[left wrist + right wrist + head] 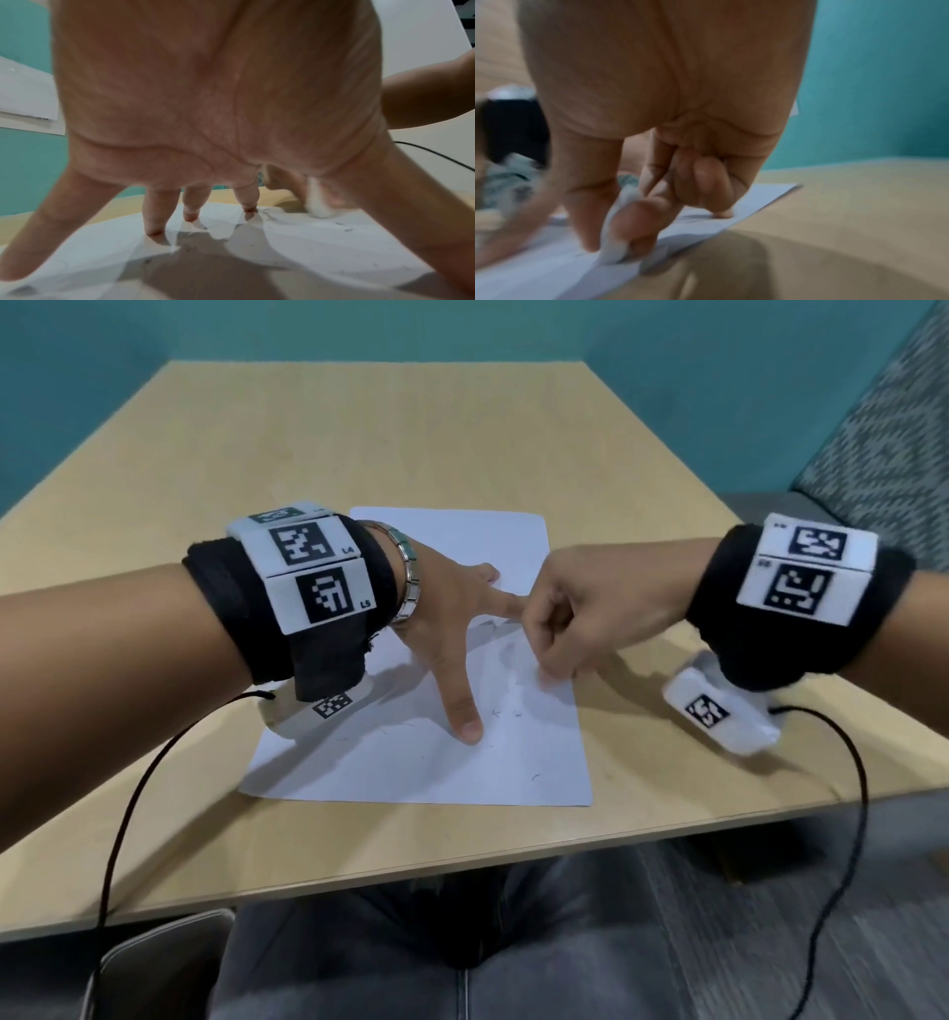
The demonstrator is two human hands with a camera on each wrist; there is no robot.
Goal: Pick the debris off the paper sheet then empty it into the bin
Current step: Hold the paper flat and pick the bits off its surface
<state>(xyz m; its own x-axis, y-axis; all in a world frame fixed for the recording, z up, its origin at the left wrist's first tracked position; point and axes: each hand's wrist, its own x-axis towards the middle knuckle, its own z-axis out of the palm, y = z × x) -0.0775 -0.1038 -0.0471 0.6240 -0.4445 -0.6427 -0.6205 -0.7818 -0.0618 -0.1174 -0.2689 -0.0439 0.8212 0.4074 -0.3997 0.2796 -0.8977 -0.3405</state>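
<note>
Head view has your left hand (441,629) splayed flat on the paper sheet (411,762), fingers spread apart and straight, pinning it to the table (359,428). Your right hand (570,613) is curled at the sheet's right edge, fingers pinched together on a small white wad (614,229), maybe tissue or crumpled paper; hard to tell which.

The debris (506,712) is just tiny dark flecks and hair-thin bits scattered over the near half of the sheet. My guess is they'll weigh nothing and blow or slide off easily, so pick gently or dab them. The sheet itself looks thin and floppy, already rumpled near your right hand, so keep pressing it down, and if you lift it, take both long edges so it cups.

Right wrist view shows the wad between thumb and forefinger, which the head view mostly hides. Left wrist view shows your fingertips (154,231) actually touching the paper. No bin in any view.
</note>
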